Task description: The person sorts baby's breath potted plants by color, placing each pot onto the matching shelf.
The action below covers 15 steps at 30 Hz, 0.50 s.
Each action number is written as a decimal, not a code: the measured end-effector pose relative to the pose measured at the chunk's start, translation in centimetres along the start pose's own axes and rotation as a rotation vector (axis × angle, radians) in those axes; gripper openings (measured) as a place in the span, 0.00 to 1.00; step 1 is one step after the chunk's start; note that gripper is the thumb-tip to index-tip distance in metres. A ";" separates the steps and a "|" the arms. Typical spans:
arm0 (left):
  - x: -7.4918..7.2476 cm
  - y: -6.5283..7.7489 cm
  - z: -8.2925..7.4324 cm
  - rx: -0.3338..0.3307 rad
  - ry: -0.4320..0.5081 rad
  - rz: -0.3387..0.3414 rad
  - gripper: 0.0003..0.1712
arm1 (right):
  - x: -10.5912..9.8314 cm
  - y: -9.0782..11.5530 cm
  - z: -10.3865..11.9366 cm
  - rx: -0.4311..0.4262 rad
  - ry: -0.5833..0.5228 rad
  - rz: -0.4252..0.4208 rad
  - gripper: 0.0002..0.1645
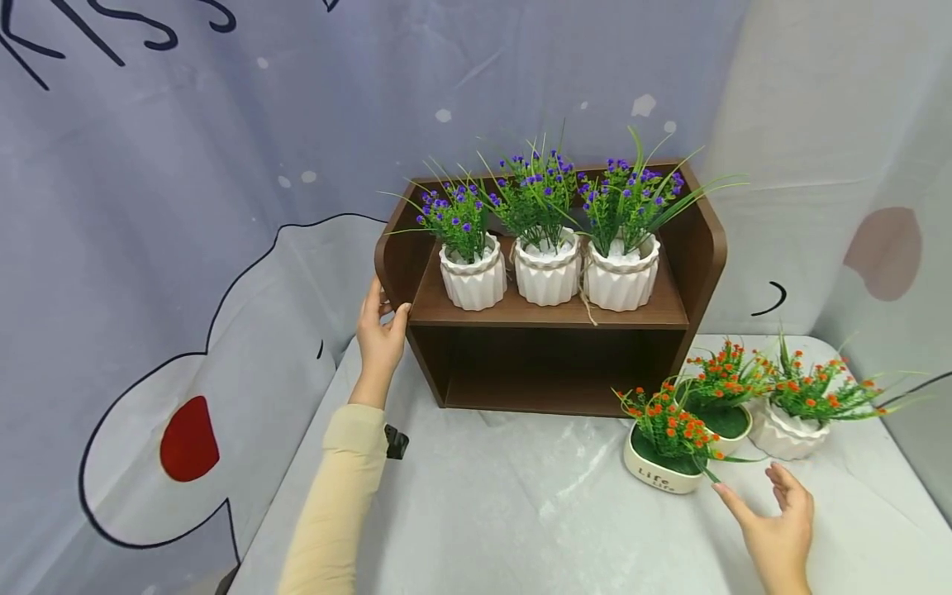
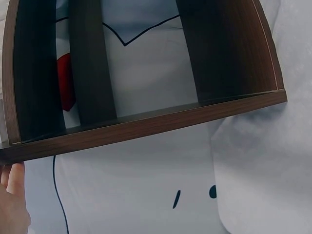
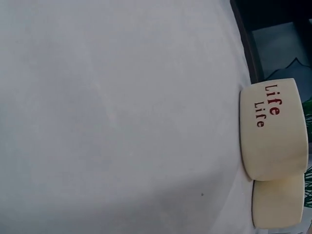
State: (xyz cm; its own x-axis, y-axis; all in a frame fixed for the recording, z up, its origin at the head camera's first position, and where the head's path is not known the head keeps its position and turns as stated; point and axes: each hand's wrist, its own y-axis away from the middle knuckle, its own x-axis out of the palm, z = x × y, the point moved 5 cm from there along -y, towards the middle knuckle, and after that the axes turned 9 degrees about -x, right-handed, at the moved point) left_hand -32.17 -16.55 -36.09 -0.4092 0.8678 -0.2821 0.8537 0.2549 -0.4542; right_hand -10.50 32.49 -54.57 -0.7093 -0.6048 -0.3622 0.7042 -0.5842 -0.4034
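Note:
On the left, my left hand (image 1: 382,335) rests against the outer side of a dark brown wooden shelf (image 1: 550,321), with the thumb at its front edge. Its fairly straight fingers (image 2: 16,180) touch the panel in the left wrist view. My right hand (image 1: 777,521) has thumb and fingers spread apart and holds nothing. Nearest to it is a cream oval pot (image 1: 662,475) of orange flowers marked "Life", which also shows in the right wrist view as the lettered pot (image 3: 275,141). Behind that stand another cream pot (image 1: 732,442) and a white ribbed pot (image 1: 788,434), both with orange flowers.
Three white ribbed pots with purple flowers, left (image 1: 473,281), middle (image 1: 548,273) and right (image 1: 622,277), stand on the upper board. A small black object (image 1: 397,442) lies beside the left sleeve. Printed curtains (image 1: 558,74) hang behind the white-covered table (image 1: 506,496).

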 end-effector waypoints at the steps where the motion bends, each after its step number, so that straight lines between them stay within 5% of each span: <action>1: 0.0 0.0 0.0 -0.004 0.001 0.002 0.35 | 0.2 0.1 -0.2 0.003 0.014 0.028 0.46; 7: -0.1 -0.1 0.1 0.000 -0.005 -0.009 0.35 | 1.2 0.5 -1.0 -0.076 0.103 0.183 0.43; 15: 0.0 0.0 0.1 0.017 -0.008 -0.009 0.35 | 1.4 0.9 -1.7 -0.115 0.154 0.232 0.34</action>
State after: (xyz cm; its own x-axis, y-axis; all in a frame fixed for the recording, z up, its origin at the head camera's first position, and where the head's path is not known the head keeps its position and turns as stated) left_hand -32.23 -16.62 -36.16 -0.4192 0.8620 -0.2849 0.8444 0.2548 -0.4712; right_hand -10.93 32.03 -56.89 -0.5328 -0.6205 -0.5754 0.8458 -0.3695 -0.3848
